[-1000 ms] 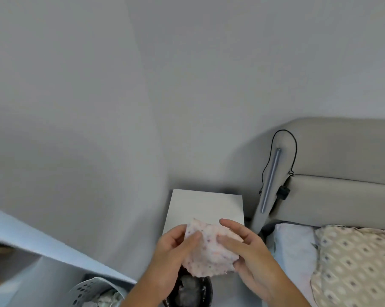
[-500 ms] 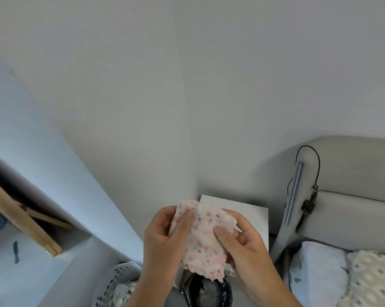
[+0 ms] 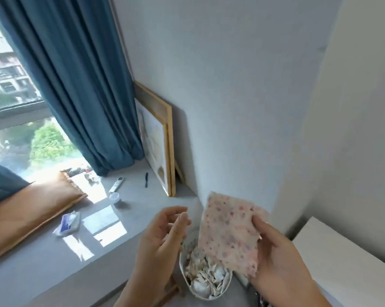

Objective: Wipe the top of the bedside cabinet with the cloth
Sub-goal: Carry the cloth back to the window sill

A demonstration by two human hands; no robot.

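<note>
A: Since half a second before, your view had swung away to the window side, and your left hand [image 3: 165, 231] had let go of the cloth [image 3: 229, 233]. What did that leave you with?

B: Your right hand [image 3: 282, 258] alone had it, thumb pinched over the right edge, the grip clamped on the cloth. Your left grip was apart, fingers loosely curled and empty, just left of it.

A: Where was the cloth?

B: Lower middle of the frame, held up in the air above the white bin [image 3: 206, 282] of crumpled paper. The bedside cabinet [image 3: 351, 258] showed only as a white corner at the lower right, with the cloth not yet on it.

A: How would you have judged its handling?

B: Light and thin, I think, and soft: it hung in a flat sheet from one pinch, its lower edge ragged. It would flop and bunch rather than push. You might have done better to fold it into a pad and press with a flat palm than to drag it by one edge.
</note>
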